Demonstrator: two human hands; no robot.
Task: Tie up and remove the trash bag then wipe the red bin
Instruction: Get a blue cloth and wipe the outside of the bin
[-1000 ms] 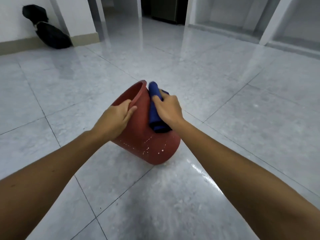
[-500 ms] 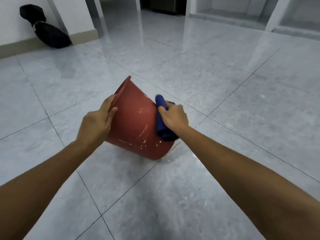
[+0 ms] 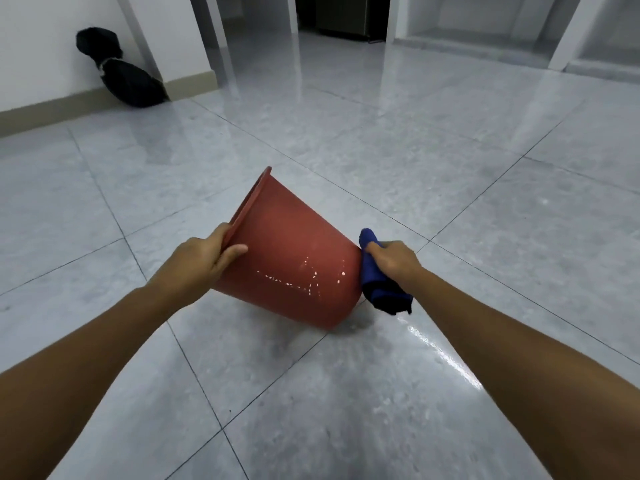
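The red bin [image 3: 294, 258] is tilted far over, mouth facing away to the left and base toward me at the lower right, one bottom edge on the floor. White flecks mark its side. My left hand [image 3: 201, 261] grips its rim, thumb on the outer wall. My right hand [image 3: 393, 263] is closed on a folded blue cloth [image 3: 379, 287], which presses against the bin's base. A tied black trash bag [image 3: 119, 72] lies against the wall at the far left. The bin's inside is hidden.
Glossy grey floor tiles [image 3: 450, 168] spread in every direction. A white wall with a beige skirting [image 3: 52, 110] runs along the left. A dark doorway [image 3: 341, 13] opens at the back, and white pillars [image 3: 568, 32] stand at the back right.
My left hand has tipped the bin further over to the left. My right hand has slid the blue cloth down the bin's side to its base.
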